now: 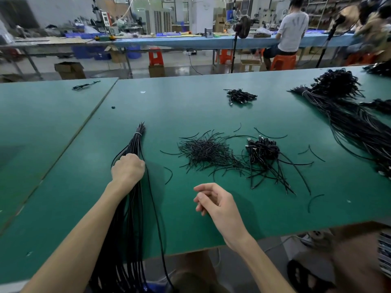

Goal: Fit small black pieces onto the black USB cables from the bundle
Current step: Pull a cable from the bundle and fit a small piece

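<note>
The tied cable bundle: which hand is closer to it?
Left. The left hand grips the tied cable bundle; the right hand hovers apart, to its right, above the table.

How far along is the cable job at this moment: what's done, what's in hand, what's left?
Done, probably: a heap of coiled cables sits beside the pile of short black pieces. In hand: the left hand grips the tied bundle; the right hand hovers empty, loosely curled. Left: that whole bundle, tie on, plus the large bundle at far right.
</note>
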The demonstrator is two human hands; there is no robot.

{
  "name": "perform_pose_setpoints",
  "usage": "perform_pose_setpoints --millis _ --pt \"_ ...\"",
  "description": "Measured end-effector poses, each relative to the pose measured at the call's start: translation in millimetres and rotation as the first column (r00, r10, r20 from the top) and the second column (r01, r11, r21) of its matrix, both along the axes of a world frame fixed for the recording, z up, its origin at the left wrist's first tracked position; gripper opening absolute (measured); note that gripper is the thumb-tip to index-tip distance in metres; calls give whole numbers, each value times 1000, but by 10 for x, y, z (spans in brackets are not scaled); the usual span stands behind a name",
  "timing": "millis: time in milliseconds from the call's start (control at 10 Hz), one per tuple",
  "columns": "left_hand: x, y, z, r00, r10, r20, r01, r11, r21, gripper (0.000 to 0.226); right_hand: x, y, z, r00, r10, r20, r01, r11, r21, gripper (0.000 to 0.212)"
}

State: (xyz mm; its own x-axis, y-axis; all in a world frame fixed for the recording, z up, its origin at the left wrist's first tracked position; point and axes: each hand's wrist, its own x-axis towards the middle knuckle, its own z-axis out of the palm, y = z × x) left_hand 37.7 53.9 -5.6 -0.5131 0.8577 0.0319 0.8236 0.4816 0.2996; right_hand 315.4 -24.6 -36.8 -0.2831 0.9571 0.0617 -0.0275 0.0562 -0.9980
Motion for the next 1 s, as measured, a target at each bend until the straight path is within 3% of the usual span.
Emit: perform_pose_setpoints --millis 100,400,500,1000 --pt "-37 -28 2 999 -16 45 14 999 46 30 2 11 -8 1000 1 -7 -1 1000 -1 15" --pt "13 -181 -64 991 -97 97 86 990 109 23 2 11 -33 999 -15 -33 15 1000 -1 14" --pt "5 -225 -76 964 -148 220 109 977 183 32 3 8 -29 999 -13 -35 13 1000 1 14" --pt "33 -470 -83 864 -450 225 415 890 188 25 -7 1 -9 999 -17 -42 16 1000 -5 14"
